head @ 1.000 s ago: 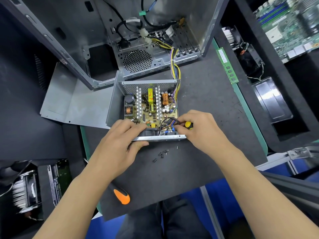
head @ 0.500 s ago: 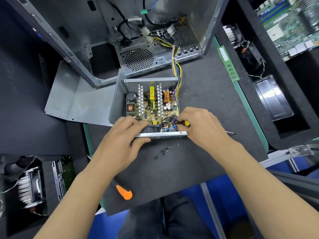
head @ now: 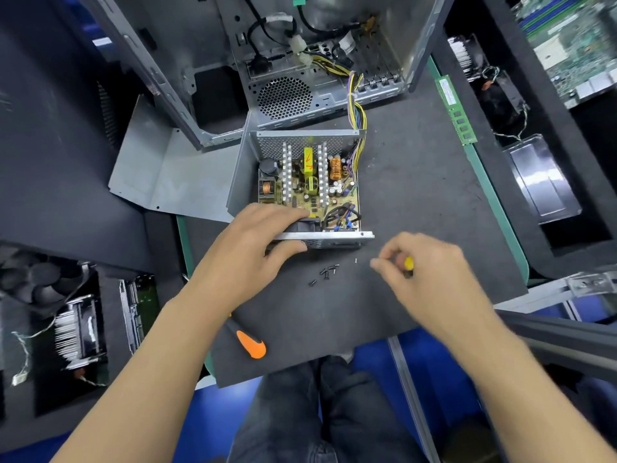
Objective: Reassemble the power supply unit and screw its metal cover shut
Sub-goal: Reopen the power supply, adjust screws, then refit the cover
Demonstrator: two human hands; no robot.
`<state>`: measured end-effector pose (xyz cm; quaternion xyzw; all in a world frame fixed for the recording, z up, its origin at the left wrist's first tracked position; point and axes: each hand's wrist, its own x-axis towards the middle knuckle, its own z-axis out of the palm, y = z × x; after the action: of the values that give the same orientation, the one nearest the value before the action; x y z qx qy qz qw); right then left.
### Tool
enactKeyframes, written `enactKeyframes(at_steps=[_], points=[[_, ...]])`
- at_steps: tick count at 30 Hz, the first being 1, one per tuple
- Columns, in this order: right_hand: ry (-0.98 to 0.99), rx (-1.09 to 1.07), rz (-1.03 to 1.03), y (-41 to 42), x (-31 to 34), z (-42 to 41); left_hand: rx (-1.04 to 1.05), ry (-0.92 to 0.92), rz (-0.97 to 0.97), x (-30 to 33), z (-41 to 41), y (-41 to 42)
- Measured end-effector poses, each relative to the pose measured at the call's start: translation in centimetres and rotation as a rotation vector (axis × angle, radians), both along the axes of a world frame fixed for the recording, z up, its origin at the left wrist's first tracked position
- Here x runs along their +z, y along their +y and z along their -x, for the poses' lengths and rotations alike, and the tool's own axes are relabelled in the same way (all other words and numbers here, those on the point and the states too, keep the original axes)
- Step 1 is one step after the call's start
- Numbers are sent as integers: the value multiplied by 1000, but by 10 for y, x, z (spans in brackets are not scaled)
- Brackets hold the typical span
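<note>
The open power supply unit (head: 310, 182) sits mid-mat, its circuit board, heatsinks and coils exposed. My left hand (head: 253, 242) grips its near metal wall, fingers over the rim and thumb under it. My right hand (head: 424, 265), blurred, holds a yellow-handled screwdriver (head: 408, 265) just right of the unit's near corner, off the case. Several small black screws (head: 325, 274) lie on the mat between my hands. The bent metal cover (head: 170, 175) lies flat to the left of the unit.
An open computer case (head: 283, 61) stands behind the unit, joined to it by a yellow wire bundle (head: 357, 105). An orange-handled screwdriver (head: 250, 344) lies under my left forearm. A RAM stick (head: 455, 108) lies right; heatsinks, fans and a motherboard (head: 574, 45) fill side trays.
My right hand has pulled back out of the unit's near right corner, down and to the right, still holding the yellow screwdriver. My left hand keeps its grip on the near wall.
</note>
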<state>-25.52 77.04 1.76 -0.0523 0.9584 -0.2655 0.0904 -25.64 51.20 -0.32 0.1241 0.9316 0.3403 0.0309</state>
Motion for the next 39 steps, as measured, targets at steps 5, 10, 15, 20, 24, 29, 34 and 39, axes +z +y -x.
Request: enactKeyframes(at_steps=[5, 10, 15, 20, 24, 29, 34, 39], points=[[81, 175, -47, -36, -29, -28, -11, 74, 59, 2, 3, 5], [82, 123, -87, -46, -39, -23, 11, 67, -9, 20, 16, 13], [25, 120, -43, -46, -39, -15, 67, -21, -147, 36, 35, 13], [-25, 79, -9, -49, -39, -8, 91, -72, -218, 51, 41, 15], [68, -8, 92, -49, -27, -8, 116, -130, -261, 56, 44, 14], [326, -96, 364, -51, 8, -15, 74, -190, -314, 66, 54, 11], [407, -262, 513, -54, 36, 10, 22, -274, -264, 72, 63, 7], [289, -303, 568, -54, 35, 24, -34, -301, -244, 78, 64, 7]])
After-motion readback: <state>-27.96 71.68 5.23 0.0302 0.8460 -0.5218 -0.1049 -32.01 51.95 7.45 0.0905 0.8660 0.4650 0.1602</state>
